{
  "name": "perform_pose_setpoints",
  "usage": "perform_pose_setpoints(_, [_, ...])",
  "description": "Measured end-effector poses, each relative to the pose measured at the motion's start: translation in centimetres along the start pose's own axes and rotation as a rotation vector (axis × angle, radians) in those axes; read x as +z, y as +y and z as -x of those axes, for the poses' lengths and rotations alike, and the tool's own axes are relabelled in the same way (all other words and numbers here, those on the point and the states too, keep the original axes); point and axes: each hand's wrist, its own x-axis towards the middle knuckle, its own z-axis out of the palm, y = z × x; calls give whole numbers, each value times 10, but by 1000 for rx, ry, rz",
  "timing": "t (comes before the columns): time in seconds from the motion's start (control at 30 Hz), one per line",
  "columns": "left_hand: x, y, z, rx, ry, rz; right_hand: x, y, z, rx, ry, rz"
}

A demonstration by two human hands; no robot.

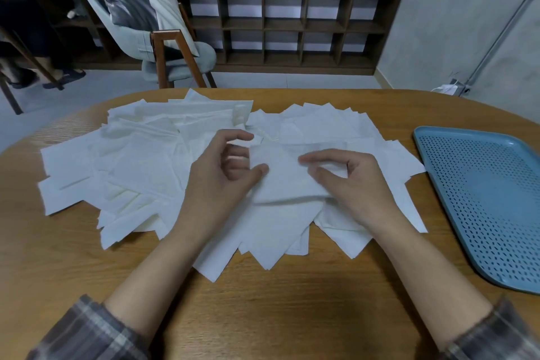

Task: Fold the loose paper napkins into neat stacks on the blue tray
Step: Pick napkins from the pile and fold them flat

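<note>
Several loose white paper napkins point(140, 166) lie spread in an overlapping heap across the middle of the wooden table. On top of the heap lies a folded napkin point(285, 181). My left hand point(225, 172) holds its left edge, thumb on top and fingers curled behind. My right hand point(350, 181) pinches its right side between thumb and forefinger. The blue perforated tray point(482, 202) sits at the right of the table, apart from the napkins, with nothing on it.
The round wooden table point(277, 307) has bare wood in front of the heap, near me. Beyond the table stand a grey chair point(163, 38) with a cushion and a dark cubby shelf point(292, 23) with potted plants. A grey wall runs at right.
</note>
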Motion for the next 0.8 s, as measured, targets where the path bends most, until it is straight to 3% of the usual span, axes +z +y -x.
perform_pose_setpoints(0.1, [4, -9, 2, 263, -79, -277, -6, 4, -4, -21, 150, 68])
perform_pose_setpoints(0.23, [15, -13, 12, 341, -440, -519, -7, 9, -6, -46, 155, 104])
perform_pose_setpoints(0.37, [24, -14, 17, 389, -403, -596, -5, 10, -6, -65, 116, 102])
perform_pose_setpoints(0.53, [20, -5, 19, 351, -359, -503, -4, 9, -6, -67, 71, 93])
perform_pose_setpoints(0.8, [-1, 15, 11, 82, -323, 52, -3, 0, -3, -62, -9, -27])
